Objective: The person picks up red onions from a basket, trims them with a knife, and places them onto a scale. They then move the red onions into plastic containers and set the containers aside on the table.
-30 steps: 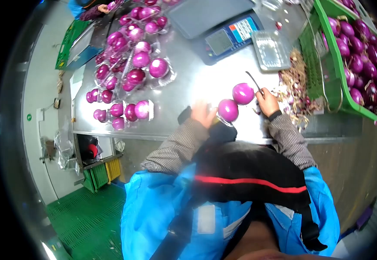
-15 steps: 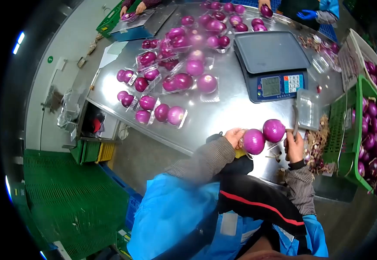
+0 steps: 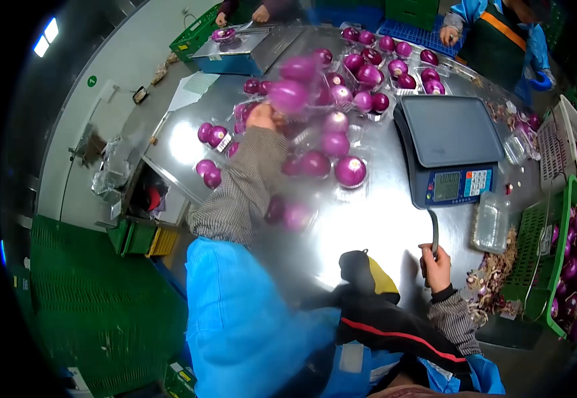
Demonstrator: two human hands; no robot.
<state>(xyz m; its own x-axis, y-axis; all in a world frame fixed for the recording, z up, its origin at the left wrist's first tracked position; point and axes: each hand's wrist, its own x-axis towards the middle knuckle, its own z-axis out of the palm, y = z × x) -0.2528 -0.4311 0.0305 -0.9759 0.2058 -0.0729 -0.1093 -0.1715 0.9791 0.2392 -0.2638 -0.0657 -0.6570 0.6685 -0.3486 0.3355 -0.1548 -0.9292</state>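
My left hand [image 3: 265, 118] is stretched out over the packed red onions, closed at the near end of a pair of red onions [image 3: 289, 96] held above the others. Motion smears this pair, and I cannot make out whether a tray is under it. Below and around it, red onions [image 3: 350, 172] sit in clear plastic trays on the steel table. My right hand [image 3: 436, 266] is wrapped round the handle of a knife [image 3: 434, 227], its curved dark blade pointing away from me. A clear plastic tray [image 3: 490, 223] lies right of the knife, beside the digital scale [image 3: 447, 132].
Onion skins [image 3: 490, 282] are heaped at the right edge. Behind them stand a green crate [image 3: 530, 259] and a white crate [image 3: 557, 129] of red onions. Two people [image 3: 504, 40] are across the table, one near another scale [image 3: 235, 53]. A black-and-yellow item [image 3: 368, 272] lies before me.
My left hand has moved from in front of me to the far left with the onion pair. My right hand stays near the front with the knife. The view has shifted.
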